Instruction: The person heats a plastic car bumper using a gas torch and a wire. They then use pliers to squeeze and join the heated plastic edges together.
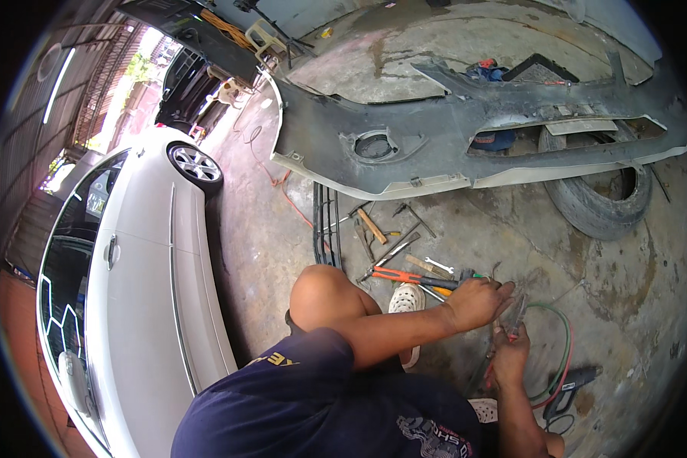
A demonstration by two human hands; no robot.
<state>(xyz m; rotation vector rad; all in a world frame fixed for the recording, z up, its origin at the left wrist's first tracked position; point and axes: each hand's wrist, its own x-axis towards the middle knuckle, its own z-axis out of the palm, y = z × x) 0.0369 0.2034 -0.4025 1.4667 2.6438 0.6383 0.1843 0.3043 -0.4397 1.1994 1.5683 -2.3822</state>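
Observation:
My right hand (510,353) is closed round a pair of red-handled pliers (520,314), their grey jaws pointing up and away from me. Just to the left, my left hand (475,305) reaches across with its fingers bent together near the jaws. Whatever those fingers hold, if anything, is too small to make out. A green and a red hose (563,336) curve over the floor right of my hands. Beyond my left wrist lies an orange-and-black long-handled tool (414,278), partly covered by the hand.
Several hammers (372,227) and a wrench (439,266) lie on the concrete ahead. Farther off, a large grey bumper (435,145) rests partly on a tyre (607,202). A heat gun (576,384) lies at right. A light-coloured car (141,282) stands at left.

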